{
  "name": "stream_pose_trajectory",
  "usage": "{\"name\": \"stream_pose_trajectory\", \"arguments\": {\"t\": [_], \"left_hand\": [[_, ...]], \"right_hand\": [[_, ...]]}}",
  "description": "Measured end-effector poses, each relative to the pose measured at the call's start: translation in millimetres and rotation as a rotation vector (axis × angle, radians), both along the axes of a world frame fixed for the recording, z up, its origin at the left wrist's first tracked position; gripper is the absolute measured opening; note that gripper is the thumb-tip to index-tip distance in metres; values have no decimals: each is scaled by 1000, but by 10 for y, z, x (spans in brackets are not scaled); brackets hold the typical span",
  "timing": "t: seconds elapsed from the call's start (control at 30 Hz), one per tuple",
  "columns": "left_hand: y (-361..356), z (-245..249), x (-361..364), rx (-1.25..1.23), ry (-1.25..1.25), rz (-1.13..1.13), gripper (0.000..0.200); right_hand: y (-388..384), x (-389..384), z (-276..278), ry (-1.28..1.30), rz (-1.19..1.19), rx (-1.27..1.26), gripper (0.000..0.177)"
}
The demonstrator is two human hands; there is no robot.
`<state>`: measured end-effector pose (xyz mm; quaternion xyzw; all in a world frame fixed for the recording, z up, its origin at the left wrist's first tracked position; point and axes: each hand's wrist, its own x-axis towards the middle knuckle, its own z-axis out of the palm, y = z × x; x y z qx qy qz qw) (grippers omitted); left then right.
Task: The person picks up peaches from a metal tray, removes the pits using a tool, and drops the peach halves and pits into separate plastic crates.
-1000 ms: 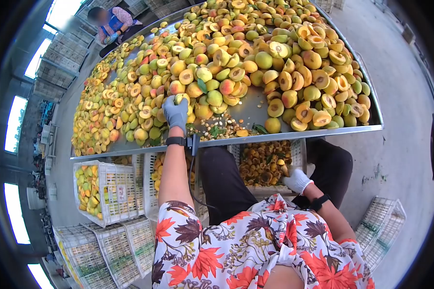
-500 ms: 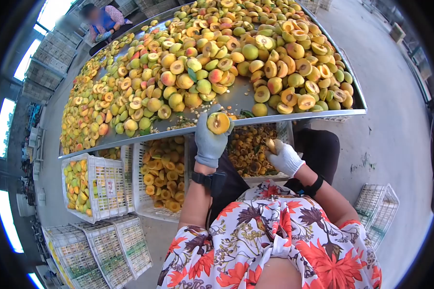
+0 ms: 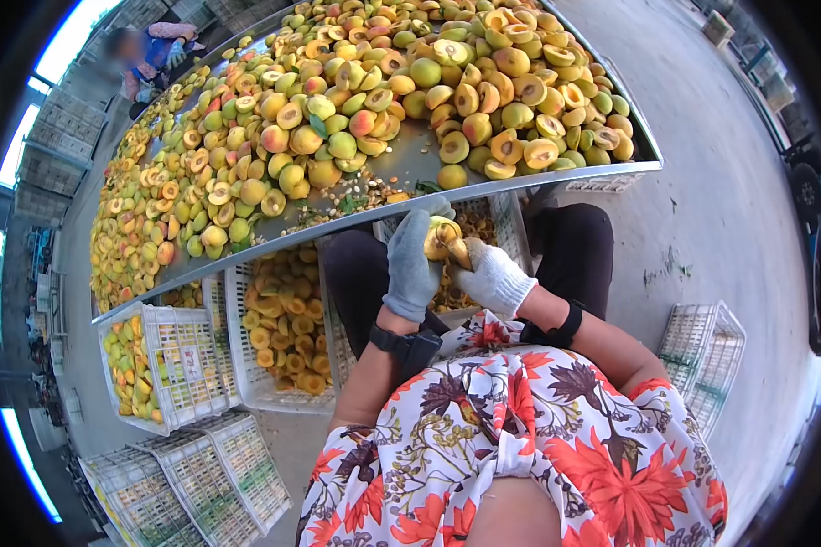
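Observation:
My left hand [image 3: 410, 270], in a grey glove, grips an apricot half [image 3: 440, 237] between thumb and fingers, just below the rim of the metal table [image 3: 374, 225]. Against the fruit's cut side, the closed fingers of my right hand [image 3: 496, 279], in a white glove, pinch a small tan piece [image 3: 462, 252]; I cannot tell what it is. Both hands meet in front of my lap. Beneath them, partly hidden, is a white crate [image 3: 511, 228] with darker fruit pieces. The table bears a large heap of apricots [image 3: 283, 137], many halved, with loose pits near its edge.
A white crate [image 3: 237, 328] of apricot halves stands left of my legs, beside another fruit-filled crate [image 3: 187, 365]. More crates [image 3: 201, 474] sit at the lower left, and one [image 3: 701, 356] on the floor at right. Another person [image 3: 160, 59] sits at the table's far left.
My right hand has come up and left from over the crate to the apricot half in my left hand. The view has shifted, and the other person's arms have moved.

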<state>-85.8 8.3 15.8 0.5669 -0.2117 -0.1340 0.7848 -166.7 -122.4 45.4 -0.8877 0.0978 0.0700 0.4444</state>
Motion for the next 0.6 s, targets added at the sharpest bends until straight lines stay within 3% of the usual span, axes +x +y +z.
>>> {"name": "stream_pose_trajectory", "arguments": {"t": [0.13, 0.23, 0.3, 0.43, 0.53, 0.6], "left_hand": [[-47, -10, -43, -102, 178, -10, 26], [-62, 5, -66, -203, 376, -12, 24], [-53, -28, -83, -108, 229, 4, 25], [-49, -27, -134, -57, 337, -14, 27], [-33, -85, -153, 27, 267, -30, 29], [-34, -95, -178, 149, 96, -18, 31]], "right_hand": [[35, -24, -67, -66, 5, 99, 33], [17, -43, -53, -7, 3, 307, 32], [-20, -31, -133, 45, 28, 169, 34], [-71, -46, -101, 76, 88, 23, 38], [-86, -63, -122, 120, 94, 255, 39], [-119, -93, -129, 153, 103, 215, 39]]}}
